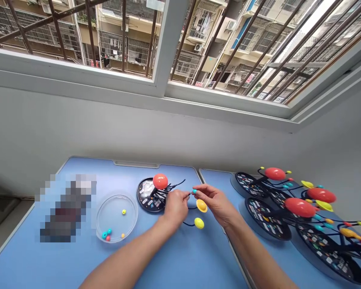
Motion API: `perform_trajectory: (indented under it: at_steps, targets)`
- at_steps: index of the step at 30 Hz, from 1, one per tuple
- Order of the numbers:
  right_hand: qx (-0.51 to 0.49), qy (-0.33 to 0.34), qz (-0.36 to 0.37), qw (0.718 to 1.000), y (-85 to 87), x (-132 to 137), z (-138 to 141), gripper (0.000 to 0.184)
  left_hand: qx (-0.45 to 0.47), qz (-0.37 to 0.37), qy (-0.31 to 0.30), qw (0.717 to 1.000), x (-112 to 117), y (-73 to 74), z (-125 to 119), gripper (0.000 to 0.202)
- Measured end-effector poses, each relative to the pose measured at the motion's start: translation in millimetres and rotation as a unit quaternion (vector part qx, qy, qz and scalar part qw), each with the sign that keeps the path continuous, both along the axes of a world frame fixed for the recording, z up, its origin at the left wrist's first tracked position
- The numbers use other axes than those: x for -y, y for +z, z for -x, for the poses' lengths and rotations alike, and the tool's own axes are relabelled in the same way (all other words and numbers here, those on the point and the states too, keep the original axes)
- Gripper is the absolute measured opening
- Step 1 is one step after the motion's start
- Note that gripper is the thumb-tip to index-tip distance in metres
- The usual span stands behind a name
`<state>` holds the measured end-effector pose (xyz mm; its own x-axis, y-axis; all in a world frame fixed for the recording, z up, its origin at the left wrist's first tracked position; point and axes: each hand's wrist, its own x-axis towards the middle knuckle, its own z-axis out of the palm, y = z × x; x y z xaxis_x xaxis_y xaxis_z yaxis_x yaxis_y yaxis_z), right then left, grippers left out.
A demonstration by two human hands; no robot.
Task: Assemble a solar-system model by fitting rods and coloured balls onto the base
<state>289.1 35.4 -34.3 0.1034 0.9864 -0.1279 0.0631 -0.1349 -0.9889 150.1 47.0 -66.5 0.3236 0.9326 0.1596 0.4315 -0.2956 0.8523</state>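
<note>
A planet model with a black printed round base [147,194] sits on the blue table, a red ball [160,181] above it and several thin black arms spreading out. My left hand [177,204] is closed on one thin black arm near its tip. Between the thumb and fingertips of my right hand [218,202] is a small teal bead [194,192], right by that tip; I cannot tell whether they touch. Just below hang an orange-yellow ringed ball [201,206] and a yellow ball [199,223] on the model's arms.
Left of the model, a clear round dish [135,206] holds several small beads. A blurred dark object [67,210] lies farther left. Several similar models [267,216] crowd the right table, their arms reaching outward. A wall [123,124] and barred window stand behind.
</note>
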Motion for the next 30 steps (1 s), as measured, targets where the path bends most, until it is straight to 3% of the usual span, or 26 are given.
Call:
perform_trajectory:
  at_steps: [8,22,30]
  targets:
    - [0.152,0.023,-0.030,0.988,6.3,-1.6,5.2,0.028,-0.033,0.009,0.015,0.999,3.8,1.2,-1.4,0.027]
    - [0.336,0.087,-0.067,0.936,19.3,-7.1,5.8,0.020,-0.064,0.018,0.016,0.998,5.8,-6.9,-7.0,0.027]
    - [0.332,0.108,-0.023,0.937,24.6,-12.1,4.1,0.023,-0.053,0.044,0.009,0.998,7.6,-4.3,-6.1,0.028]
